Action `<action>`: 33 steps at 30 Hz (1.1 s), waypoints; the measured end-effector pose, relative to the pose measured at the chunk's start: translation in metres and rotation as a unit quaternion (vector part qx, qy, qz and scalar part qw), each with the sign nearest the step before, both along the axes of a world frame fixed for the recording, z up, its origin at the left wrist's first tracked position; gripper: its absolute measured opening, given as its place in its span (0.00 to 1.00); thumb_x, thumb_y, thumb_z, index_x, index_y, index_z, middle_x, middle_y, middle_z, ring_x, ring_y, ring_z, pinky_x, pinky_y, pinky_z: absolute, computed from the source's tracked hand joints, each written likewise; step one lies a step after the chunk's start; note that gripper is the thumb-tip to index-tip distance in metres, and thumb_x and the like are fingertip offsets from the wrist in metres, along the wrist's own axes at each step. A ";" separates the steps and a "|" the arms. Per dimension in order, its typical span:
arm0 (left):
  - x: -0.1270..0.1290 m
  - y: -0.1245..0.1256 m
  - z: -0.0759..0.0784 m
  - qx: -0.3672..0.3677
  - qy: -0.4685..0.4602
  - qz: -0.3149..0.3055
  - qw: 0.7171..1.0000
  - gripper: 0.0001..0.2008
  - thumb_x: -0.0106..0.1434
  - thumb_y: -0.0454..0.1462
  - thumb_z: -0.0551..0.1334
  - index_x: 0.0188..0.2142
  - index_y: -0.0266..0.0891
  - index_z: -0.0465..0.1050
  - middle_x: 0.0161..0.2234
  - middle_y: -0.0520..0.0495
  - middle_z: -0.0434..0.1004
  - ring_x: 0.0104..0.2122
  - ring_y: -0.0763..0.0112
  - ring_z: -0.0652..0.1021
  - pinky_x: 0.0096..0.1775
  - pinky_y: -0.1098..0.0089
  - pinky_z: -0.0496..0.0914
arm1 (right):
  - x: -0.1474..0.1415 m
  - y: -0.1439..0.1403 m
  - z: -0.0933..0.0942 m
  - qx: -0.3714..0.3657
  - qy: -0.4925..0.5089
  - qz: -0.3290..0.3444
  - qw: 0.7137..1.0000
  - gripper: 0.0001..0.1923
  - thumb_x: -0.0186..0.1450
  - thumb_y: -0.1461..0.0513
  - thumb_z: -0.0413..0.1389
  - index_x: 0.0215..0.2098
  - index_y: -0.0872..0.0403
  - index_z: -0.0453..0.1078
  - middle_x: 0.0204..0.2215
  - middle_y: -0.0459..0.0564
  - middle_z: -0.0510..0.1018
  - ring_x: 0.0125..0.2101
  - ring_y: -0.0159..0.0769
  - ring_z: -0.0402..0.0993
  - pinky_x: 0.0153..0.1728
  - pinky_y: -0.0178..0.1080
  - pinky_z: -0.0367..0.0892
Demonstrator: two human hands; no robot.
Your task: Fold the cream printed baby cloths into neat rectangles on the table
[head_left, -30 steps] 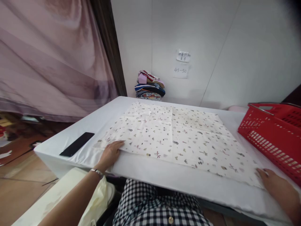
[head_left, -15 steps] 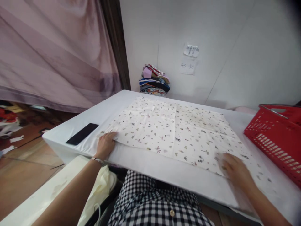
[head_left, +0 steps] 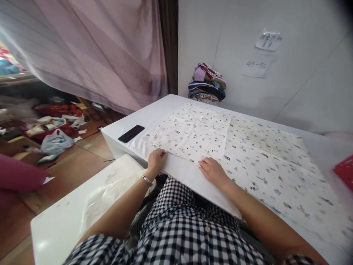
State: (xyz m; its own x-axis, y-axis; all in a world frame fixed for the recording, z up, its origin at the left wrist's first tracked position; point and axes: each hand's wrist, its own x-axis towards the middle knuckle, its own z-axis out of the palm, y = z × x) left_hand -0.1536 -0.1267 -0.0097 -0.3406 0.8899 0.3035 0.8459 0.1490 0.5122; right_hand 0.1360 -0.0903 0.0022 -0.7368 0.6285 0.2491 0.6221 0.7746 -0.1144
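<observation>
A white cloth (head_left: 199, 137) printed with small scattered motifs lies spread over the white-covered table (head_left: 162, 106), with fold creases across it. At its near edge, toward the left corner, my left hand (head_left: 157, 161) is closed with curled fingers on the fabric. My right hand (head_left: 213, 171) is on the same near edge, a short way to the right, its fingers drawn together on the hem. Exactly how much fabric sits under the fingertips is hidden.
A black phone (head_left: 131, 133) lies on the table's left side. Folded fabrics (head_left: 206, 84) are piled beyond the far edge, by the wall. A red basket (head_left: 344, 172) stands at the right. Left of me is a white bench (head_left: 55, 221) with a plastic bag (head_left: 102, 197) on it.
My right hand has moved left along the cloth's near edge, from its right part to close beside my left hand. The view has turned left, and the basket is mostly out of it.
</observation>
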 end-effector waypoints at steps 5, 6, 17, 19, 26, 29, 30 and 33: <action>0.029 -0.007 0.004 -0.011 -0.005 -0.074 0.997 0.06 0.60 0.37 0.58 0.36 0.40 0.72 0.34 0.48 0.75 0.35 0.67 0.74 0.40 0.67 0.69 | -0.009 0.002 -0.005 0.011 0.026 -0.025 0.999 0.09 0.68 0.63 0.49 0.38 0.53 0.72 0.35 0.51 0.71 0.38 0.38 0.65 0.39 0.38 0.62; 0.032 -0.007 0.004 -0.014 -0.007 -0.084 0.996 0.07 0.61 0.37 0.58 0.38 0.41 0.73 0.36 0.48 0.74 0.35 0.67 0.75 0.40 0.67 0.69 | -0.009 0.001 -0.007 0.011 0.039 -0.026 0.999 0.09 0.68 0.63 0.49 0.39 0.53 0.72 0.35 0.51 0.71 0.38 0.38 0.64 0.39 0.38 0.62; 0.046 0.007 0.005 -0.034 0.136 -0.245 0.959 0.14 0.67 0.37 0.50 0.44 0.43 0.74 0.46 0.44 0.71 0.43 0.64 0.72 0.46 0.64 0.67 | -0.006 0.001 -0.017 0.014 0.089 -0.025 0.996 0.13 0.70 0.63 0.45 0.39 0.53 0.73 0.35 0.52 0.72 0.38 0.38 0.65 0.39 0.39 0.63; 0.047 0.010 0.009 -0.046 0.147 -0.258 0.954 0.14 0.67 0.36 0.50 0.43 0.43 0.74 0.45 0.45 0.71 0.43 0.65 0.72 0.47 0.65 0.67 | -0.007 0.001 -0.018 0.016 0.088 -0.029 0.996 0.14 0.70 0.63 0.45 0.37 0.53 0.72 0.34 0.52 0.72 0.38 0.38 0.65 0.38 0.38 0.63; 0.052 0.013 0.012 -0.050 0.135 -0.243 0.959 0.14 0.68 0.35 0.48 0.40 0.40 0.72 0.41 0.44 0.73 0.42 0.64 0.72 0.46 0.65 0.67 | -0.008 -0.001 -0.017 0.001 0.087 -0.022 0.996 0.11 0.69 0.63 0.46 0.36 0.54 0.71 0.34 0.52 0.72 0.37 0.38 0.65 0.38 0.38 0.62; 0.049 0.012 0.010 -0.034 0.101 -0.244 0.964 0.12 0.67 0.35 0.50 0.38 0.40 0.72 0.40 0.44 0.73 0.41 0.65 0.73 0.46 0.64 0.67 | -0.008 -0.003 -0.014 0.002 0.085 -0.012 0.996 0.09 0.68 0.62 0.49 0.39 0.53 0.71 0.35 0.51 0.71 0.38 0.38 0.65 0.38 0.38 0.62; 0.046 0.011 0.010 -0.030 0.089 -0.238 0.967 0.11 0.66 0.35 0.51 0.37 0.40 0.72 0.40 0.44 0.73 0.41 0.65 0.73 0.46 0.64 0.67 | -0.008 -0.004 -0.014 0.007 0.085 -0.010 0.996 0.09 0.68 0.61 0.49 0.40 0.52 0.71 0.35 0.51 0.71 0.38 0.38 0.65 0.38 0.38 0.61; 0.029 0.010 0.009 -0.029 0.063 -0.168 0.983 0.09 0.64 0.36 0.54 0.37 0.41 0.73 0.42 0.45 0.73 0.42 0.65 0.74 0.45 0.65 0.68 | -0.008 -0.004 -0.014 0.019 0.083 -0.004 0.996 0.11 0.69 0.62 0.48 0.41 0.51 0.72 0.34 0.51 0.70 0.37 0.38 0.65 0.36 0.37 0.61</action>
